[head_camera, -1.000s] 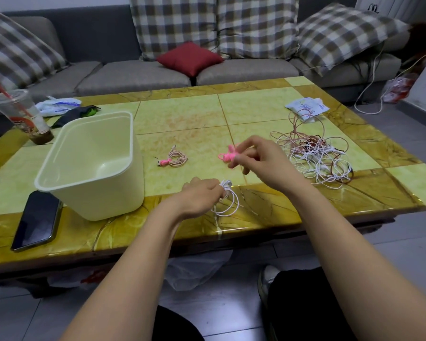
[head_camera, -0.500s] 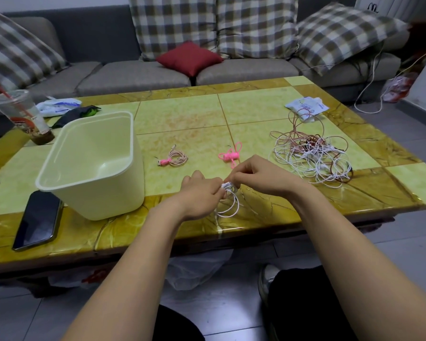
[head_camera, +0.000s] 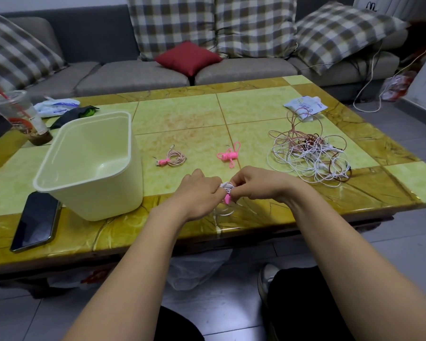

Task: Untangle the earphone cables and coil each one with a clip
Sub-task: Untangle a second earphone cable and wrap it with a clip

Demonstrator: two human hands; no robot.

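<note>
Two hands meet at the table (head_camera: 113, 232) edge: left hand (head_camera: 199, 193) pinches the white earphone coil (head_camera: 226, 186), right hand (head_camera: 259, 185) pinches a pink clip (head_camera: 227, 199) against it (loops trail below); a slack pinch could spring the coil open

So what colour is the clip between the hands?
The clip is pink; head view shows it best.

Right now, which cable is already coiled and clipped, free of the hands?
The pinkish coil nearest the bin, bound by a pink clip. The white cable is gripped by left hand and right hand; the tangled heap is uncoiled.
</note>
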